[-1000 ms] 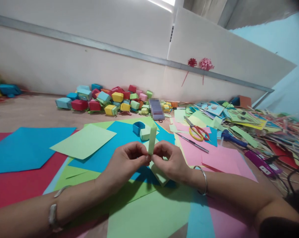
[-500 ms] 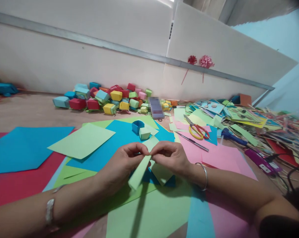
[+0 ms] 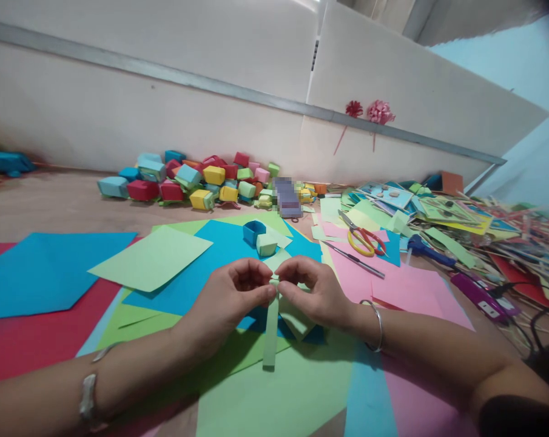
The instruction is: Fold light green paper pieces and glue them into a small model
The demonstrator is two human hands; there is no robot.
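Note:
Between my two hands a narrow light green paper strip [image 3: 270, 337] hangs down, its upper end bent where the fingertips meet. My left hand [image 3: 240, 288] pinches that end from the left, thumb below the fingers. From the right, my right hand [image 3: 313, 290] pinches the same end with thumb and forefinger. Just beyond the fingers stand a small pale green paper box [image 3: 266, 244] and a blue open paper piece [image 3: 254, 232]. A pale green paper piece [image 3: 296, 318] lies partly hidden beneath my right hand.
Coloured sheets such as a blue sheet [image 3: 51, 273] cover the table. Scissors [image 3: 363, 240], a pen-like tool [image 3: 353, 260], a blue glue gun [image 3: 429, 250] and a purple power strip [image 3: 483, 297] lie to the right. Several folded paper boxes [image 3: 169, 191] are piled along the wall.
The strip has swung from slanting toward the lower left to hanging nearly straight down. Its upper end now shows a small bend between the fingertips. Both hands stay in about the same place.

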